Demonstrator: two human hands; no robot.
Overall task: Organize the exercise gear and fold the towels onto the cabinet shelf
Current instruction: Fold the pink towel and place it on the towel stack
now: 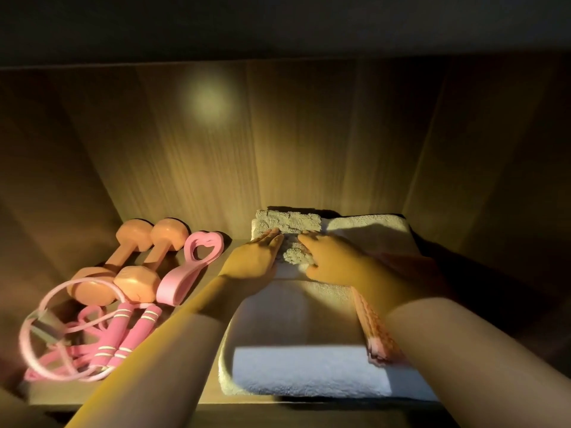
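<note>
Both hands on a small grey towel at the back of the cabinet shelf, with the exercise gear to the left.

At the left front of the shelf lies a coiled pink jump rope, its two handles side by side. Behind it lie two orange dumbbells, and just right of them a pink heart-shaped grip. The left hand lies flat on the left end of the grey towel, with its fingers straight and together, gripping nothing. This towel sits on the far part of a folded white towel. The right hand rests on the grey towel's right side, fingers stretched forward. Its thumb is by a bunched fold, and I cannot tell whether it pinches the cloth. A folded pink towel lies on the white towel's right edge, under the right forearm.
</note>
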